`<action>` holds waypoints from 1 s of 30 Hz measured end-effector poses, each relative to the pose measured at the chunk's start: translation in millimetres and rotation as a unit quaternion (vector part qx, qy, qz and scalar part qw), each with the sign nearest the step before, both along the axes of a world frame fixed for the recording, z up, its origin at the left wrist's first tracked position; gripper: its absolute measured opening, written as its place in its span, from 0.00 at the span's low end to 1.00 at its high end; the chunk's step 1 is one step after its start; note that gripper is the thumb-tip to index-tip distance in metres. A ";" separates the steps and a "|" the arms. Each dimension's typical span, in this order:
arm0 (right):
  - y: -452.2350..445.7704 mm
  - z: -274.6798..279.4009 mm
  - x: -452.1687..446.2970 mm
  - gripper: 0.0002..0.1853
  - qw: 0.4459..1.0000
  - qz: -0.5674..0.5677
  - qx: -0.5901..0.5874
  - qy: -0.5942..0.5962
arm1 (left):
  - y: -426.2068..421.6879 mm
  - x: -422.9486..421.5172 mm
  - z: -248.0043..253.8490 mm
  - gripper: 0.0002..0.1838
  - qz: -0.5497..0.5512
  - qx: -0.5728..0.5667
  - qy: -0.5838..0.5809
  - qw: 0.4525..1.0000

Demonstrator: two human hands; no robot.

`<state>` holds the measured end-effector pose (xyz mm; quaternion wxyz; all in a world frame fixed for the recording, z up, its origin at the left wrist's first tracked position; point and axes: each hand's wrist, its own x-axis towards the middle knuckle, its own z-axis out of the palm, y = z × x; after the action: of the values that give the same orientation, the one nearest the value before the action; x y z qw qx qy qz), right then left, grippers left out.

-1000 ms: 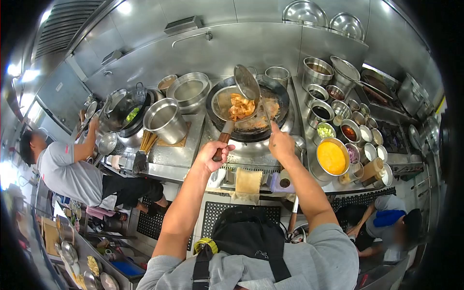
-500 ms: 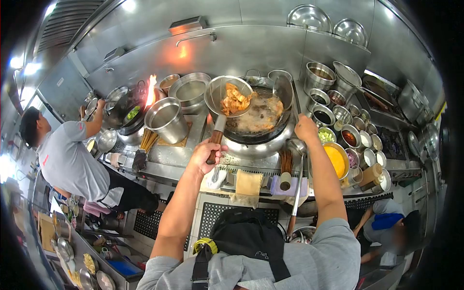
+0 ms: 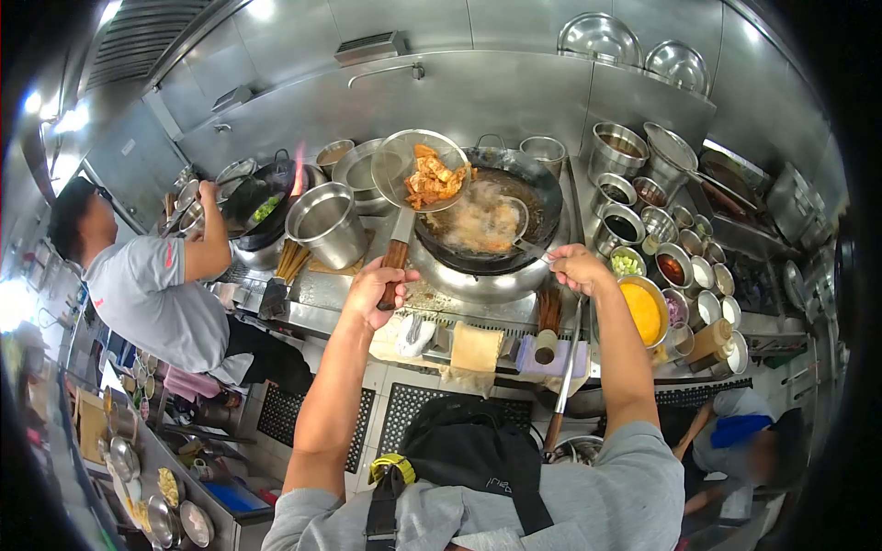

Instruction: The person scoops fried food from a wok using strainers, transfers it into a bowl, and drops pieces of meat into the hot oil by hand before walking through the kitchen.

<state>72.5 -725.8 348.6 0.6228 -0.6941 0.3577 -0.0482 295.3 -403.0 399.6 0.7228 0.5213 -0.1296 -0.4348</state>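
My left hand [image 3: 380, 292] is closed around the wooden handle [image 3: 395, 258] of a large mesh strainer [image 3: 391, 165]. Browned fried pieces [image 3: 432, 177] lie in the strainer, which hangs above the left rim of the wok [image 3: 548, 188]. Pale bubbling oil [image 3: 480, 213] fills the wok, with more pieces partly hidden in the foam. My right hand [image 3: 579, 268] grips the thin metal handle of a round-headed skimmer [image 3: 525, 220], whose head is dipped into the oil at the wok's right side.
Left of the wok stands a tall steel pot [image 3: 325, 223]. Sauce and ingredient bowls crowd the right, including a yellow liquid bowl [image 3: 642, 310]. A long-handled ladle [image 3: 564, 386] leans over the counter edge. Another person [image 3: 156, 285] works at a flaming wok on the left; a person [image 3: 735, 436] is low at right.
My right hand has moved left and down, lowering the skimmer from the wok's right rim into the oil. The strainer has shifted slightly left and up. The flame at the left wok has shrunk.
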 end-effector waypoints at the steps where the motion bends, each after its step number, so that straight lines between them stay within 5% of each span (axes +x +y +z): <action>1: 1.6 -3.9 1.3 0.18 1.000 0.008 0.012 -0.005 | 1.7 0.3 -1.5 0.20 0.003 0.001 0.003 1.000; 11: 15.5 -33.3 9.7 0.10 0.962 -0.029 0.234 -0.134 | 6.9 3.0 -1.1 0.18 0.035 0.030 -0.015 0.999; 19: 25.8 -20.6 3.9 0.10 0.954 -0.073 0.236 -0.172 | 12.0 14.0 -16.3 0.20 0.034 0.046 -0.052 0.997; 30: 30.1 22.4 4.4 0.15 0.968 -0.124 0.097 -0.196 | 0.0 15.3 -40.0 0.18 0.030 0.070 -0.079 0.994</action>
<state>76.8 -695.6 371.0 0.7340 -0.5581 0.3149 -0.2249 310.6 -403.0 359.6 0.6849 0.6071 -0.1395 -0.3781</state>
